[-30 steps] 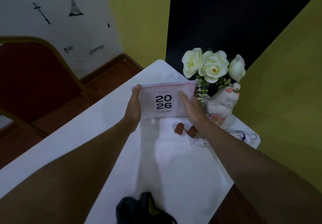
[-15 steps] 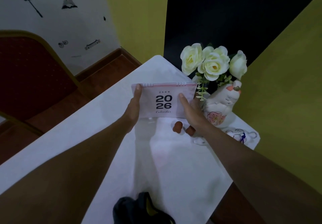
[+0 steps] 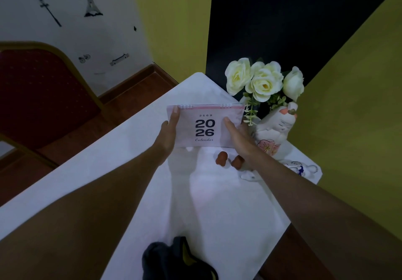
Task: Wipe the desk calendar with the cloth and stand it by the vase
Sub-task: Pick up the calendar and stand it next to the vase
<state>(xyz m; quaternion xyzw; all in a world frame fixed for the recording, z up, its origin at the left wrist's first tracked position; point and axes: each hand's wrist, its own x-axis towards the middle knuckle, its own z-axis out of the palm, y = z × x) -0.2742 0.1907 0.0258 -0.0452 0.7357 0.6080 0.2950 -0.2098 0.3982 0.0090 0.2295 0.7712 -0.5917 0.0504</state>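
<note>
Both forearms are bare from the bottom of the view up to the wrists, with no sleeves showing. The left hand (image 3: pixel 168 132) and right hand (image 3: pixel 238 137) wear no gloves.

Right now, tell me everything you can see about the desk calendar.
The desk calendar is a pale pink card cover with white wire rings along its top edge, printed "2569", "2026" and "Calendar". It stands upright, cover toward the camera, on the white table just left of the cat-shaped vase. The left hand holds its left edge, the right hand its right.
</note>
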